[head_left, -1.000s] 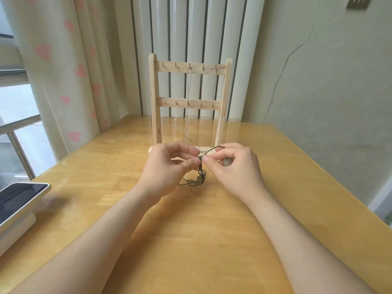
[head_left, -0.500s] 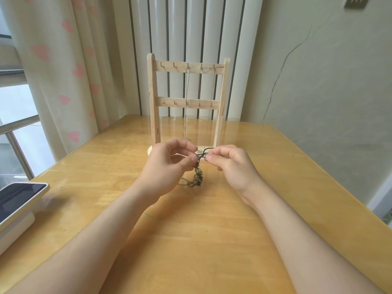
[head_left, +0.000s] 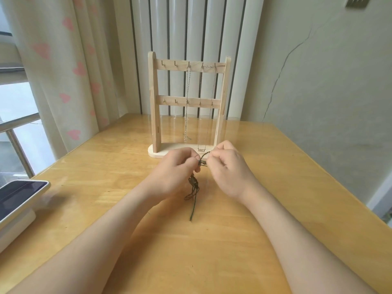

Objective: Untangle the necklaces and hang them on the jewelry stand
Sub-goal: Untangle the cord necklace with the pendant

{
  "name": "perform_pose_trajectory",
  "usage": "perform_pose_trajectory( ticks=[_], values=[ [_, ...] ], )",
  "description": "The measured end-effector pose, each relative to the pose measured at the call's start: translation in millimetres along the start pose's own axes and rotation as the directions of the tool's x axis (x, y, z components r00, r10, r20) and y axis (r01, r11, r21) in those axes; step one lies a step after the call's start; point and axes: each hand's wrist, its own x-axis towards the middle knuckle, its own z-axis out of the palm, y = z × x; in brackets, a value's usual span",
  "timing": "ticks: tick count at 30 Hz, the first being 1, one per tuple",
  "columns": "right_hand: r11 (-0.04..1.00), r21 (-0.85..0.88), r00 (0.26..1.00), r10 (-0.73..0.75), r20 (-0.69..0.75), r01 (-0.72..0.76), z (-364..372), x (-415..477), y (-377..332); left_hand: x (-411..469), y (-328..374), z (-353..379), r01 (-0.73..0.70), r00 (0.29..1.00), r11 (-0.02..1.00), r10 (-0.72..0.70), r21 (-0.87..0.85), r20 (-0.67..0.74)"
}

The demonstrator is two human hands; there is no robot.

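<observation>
left hand (head_left: 176, 166) + right hand (head_left: 228, 168): fingers pinch dark cord necklace (head_left: 194, 193) | limp, light, likely snag-prone; grip beside tangle (head_left: 193, 183) | jewelry stand (head_left: 156, 102) at 12 o'clock

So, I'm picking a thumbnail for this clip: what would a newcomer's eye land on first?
Most likely the two hands meeting over the table, left hand and right hand pinching a dark cord whose knotted tangle hangs below them. Right behind stands the wooden jewelry stand, with a twisted chain and a thin pendant necklace hanging from its top hooks.
</observation>
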Motion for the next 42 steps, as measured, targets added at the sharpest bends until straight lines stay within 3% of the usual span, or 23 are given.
perform_pose_trajectory(
  ticks=[6,9,13,17,21,24,26,30,36,42],
  values=[
    [0.995,-0.083,0.999,-0.048,-0.021,0.046,1,1,6,2,-1,-1,0.182,0.982,0.933,-0.156,-0.31,0.108],
    [0.998,-0.054,0.999,-0.025,-0.027,0.024,1,0,3,2,-2,-2,0.223,0.971,0.926,-0.184,-0.305,0.149],
    [0.997,0.026,0.997,0.069,-0.037,-0.068,0,-1,0,0,-4,-3,0.16,0.984,0.945,-0.129,-0.287,0.124],
    [0.982,0.041,0.98,0.187,-0.067,-0.185,-2,-2,-2,1,0,-4,0.181,0.982,0.911,-0.148,-0.371,0.115],
    [0.946,0.199,0.963,0.267,-0.034,-0.255,-3,-3,-5,0,9,-4,0.243,0.968,0.828,-0.172,-0.506,0.184],
    [0.9,0.335,0.955,0.297,-0.007,-0.278,-1,-3,-5,-2,11,-6,0.257,0.957,0.737,-0.103,-0.626,0.272],
    [0.865,0.403,0.947,0.32,0.011,-0.297,1,-2,-5,-2,8,-7,0.242,0.956,0.739,-0.071,-0.629,0.283],
    [0.823,0.475,0.931,0.365,-0.018,-0.313,-1,-1,-6,0,5,-2,0.199,0.979,0.761,-0.13,-0.618,0.156],
    [0.87,0.366,0.913,0.392,-0.112,-0.329,1,-2,-9,1,1,1,0.185,0.977,0.852,-0.215,-0.49,-0.004],
    [0.854,0.378,0.906,0.416,-0.083,-0.358,13,-2,-17,2,2,7,0.196,0.959,0.825,-0.275,-0.531,-0.073]
  ],
)
